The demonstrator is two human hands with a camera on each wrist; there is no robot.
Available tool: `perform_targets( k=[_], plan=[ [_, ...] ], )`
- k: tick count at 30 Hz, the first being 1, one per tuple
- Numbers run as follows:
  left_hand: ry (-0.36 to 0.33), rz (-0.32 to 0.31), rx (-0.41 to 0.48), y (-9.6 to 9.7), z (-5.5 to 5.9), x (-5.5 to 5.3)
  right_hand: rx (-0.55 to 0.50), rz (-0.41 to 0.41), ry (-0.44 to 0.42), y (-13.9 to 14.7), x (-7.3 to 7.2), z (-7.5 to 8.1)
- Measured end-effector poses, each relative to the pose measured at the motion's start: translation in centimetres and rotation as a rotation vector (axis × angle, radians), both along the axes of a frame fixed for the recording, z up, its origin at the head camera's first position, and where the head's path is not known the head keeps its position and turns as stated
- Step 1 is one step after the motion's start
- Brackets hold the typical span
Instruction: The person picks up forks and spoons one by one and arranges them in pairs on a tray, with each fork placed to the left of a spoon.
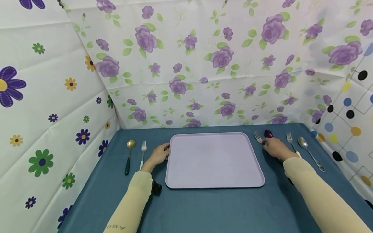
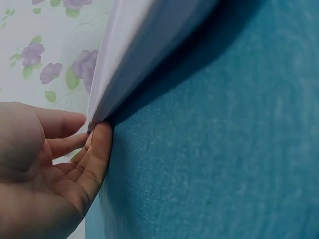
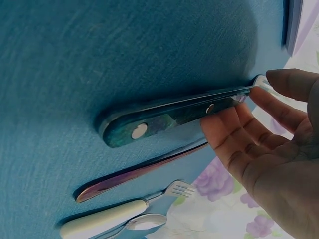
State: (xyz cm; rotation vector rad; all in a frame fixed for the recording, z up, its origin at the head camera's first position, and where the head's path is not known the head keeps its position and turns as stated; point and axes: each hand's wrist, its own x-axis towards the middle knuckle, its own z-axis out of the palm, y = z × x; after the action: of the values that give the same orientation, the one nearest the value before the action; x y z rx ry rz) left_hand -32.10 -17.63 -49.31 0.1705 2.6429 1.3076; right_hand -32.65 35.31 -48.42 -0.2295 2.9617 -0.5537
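A pale lilac tray (image 1: 215, 160) lies on the blue cloth. At its left edge my left hand (image 1: 158, 155) pinches the rim; the left wrist view shows the thumb and fingertips meeting at the tray's edge (image 2: 117, 64). Over to the right of the tray, my right hand (image 1: 275, 148) holds a fork (image 1: 257, 137) near its neck. The right wrist view shows its dark green riveted handle (image 3: 169, 117) with fingers along the lower side. Just beyond this hand lies a dark purple spoon (image 1: 268, 133), its handle mostly hidden in the head view.
Left of the tray are a gold spoon with a green handle (image 1: 130, 144) and a light-handled fork (image 1: 144, 147). A cream-handled fork (image 1: 289, 137) and a silver spoon (image 1: 303, 142) lie far right. Flowered sheets (image 1: 204, 64) border the table behind and at the left.
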Motion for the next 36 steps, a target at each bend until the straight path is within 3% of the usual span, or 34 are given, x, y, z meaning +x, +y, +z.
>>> perform_targets(
  k=[9,18,28,36],
  plan=[
    [0.019,-0.036,0.046,-0.4,0.0,0.1,-0.014,-0.015,-0.003,0.3,-0.4,-0.2],
    [0.059,-0.055,0.006,-0.7,-0.1,-0.3,-0.001,-0.021,0.029,0.1,-0.3,-0.3],
    [0.028,-0.065,0.037,-0.8,-0.6,-0.2,0.029,-0.057,0.001,0.1,-0.4,-1.2],
    [0.024,-0.061,0.048,-0.7,-0.9,-0.3,0.047,-0.068,-0.005,-0.2,-0.2,-0.7]
  ],
)
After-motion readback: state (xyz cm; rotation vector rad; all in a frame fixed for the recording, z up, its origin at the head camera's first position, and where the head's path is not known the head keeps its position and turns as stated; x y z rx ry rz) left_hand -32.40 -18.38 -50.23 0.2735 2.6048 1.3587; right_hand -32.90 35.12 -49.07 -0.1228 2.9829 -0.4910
